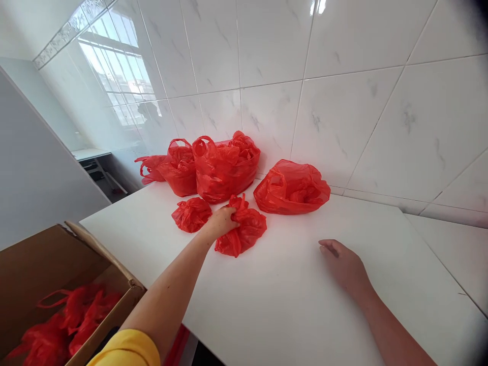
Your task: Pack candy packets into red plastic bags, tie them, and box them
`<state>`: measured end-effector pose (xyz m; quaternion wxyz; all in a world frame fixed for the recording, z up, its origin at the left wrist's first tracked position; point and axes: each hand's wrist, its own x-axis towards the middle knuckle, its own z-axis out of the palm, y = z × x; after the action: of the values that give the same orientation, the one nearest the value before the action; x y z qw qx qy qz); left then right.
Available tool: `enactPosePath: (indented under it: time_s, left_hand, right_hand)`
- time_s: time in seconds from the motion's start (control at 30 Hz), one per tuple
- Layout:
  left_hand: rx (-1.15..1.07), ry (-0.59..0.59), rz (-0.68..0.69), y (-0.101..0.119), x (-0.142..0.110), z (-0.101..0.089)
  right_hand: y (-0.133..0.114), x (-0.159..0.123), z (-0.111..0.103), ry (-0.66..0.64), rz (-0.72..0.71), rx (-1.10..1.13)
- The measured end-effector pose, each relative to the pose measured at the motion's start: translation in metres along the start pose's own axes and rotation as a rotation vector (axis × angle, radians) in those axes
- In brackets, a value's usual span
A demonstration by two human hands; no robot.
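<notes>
My left hand (223, 222) reaches across the white counter (290, 305) and is closed on a tied red plastic bag (244, 231) lying in the middle. A smaller knotted red bag (191, 214) sits just left of it. My right hand (345, 264) rests palm down on the counter, fingers loosely curled, holding nothing. Behind stand two fuller red bags (224, 168) (179, 168) against the tiled wall, and another red bag (292, 188) lies to the right.
An open cardboard box (76, 274) at lower left, below the counter edge, holds several red bags (64, 320). White glossy tiles (343, 91) back the counter. A small red bag (150, 168) lies at the far left by the wall.
</notes>
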<state>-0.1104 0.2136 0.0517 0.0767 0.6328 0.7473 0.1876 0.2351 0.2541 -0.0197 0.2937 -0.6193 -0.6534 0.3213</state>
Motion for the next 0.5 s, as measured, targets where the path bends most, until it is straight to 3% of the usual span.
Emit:
enactPosePath:
  time_s: [0.13,0.23,0.3,0.43,0.5]
  left_hand:
    - [-0.055,0.001,0.027,0.0,-0.013,0.001]
    - [-0.098,0.016,0.028,-0.005,-0.023,-0.011]
    - [-0.059,0.092,-0.004,-0.013,-0.027,-0.022]
    - [0.247,0.325,-0.184,-0.044,-0.021,-0.036]
    - [0.274,0.287,-0.323,-0.064,-0.014,-0.04]
  right_hand:
    - [-0.001,-0.001,-0.001,0.001,0.012,-0.001]
    - [-0.001,-0.001,-0.002,-0.005,0.004,0.004]
    - [-0.001,-0.002,-0.002,-0.009,-0.001,0.002]
    - [-0.002,-0.003,-0.002,-0.022,0.029,0.001]
    - [-0.002,-0.003,-0.002,-0.021,0.036,0.001]
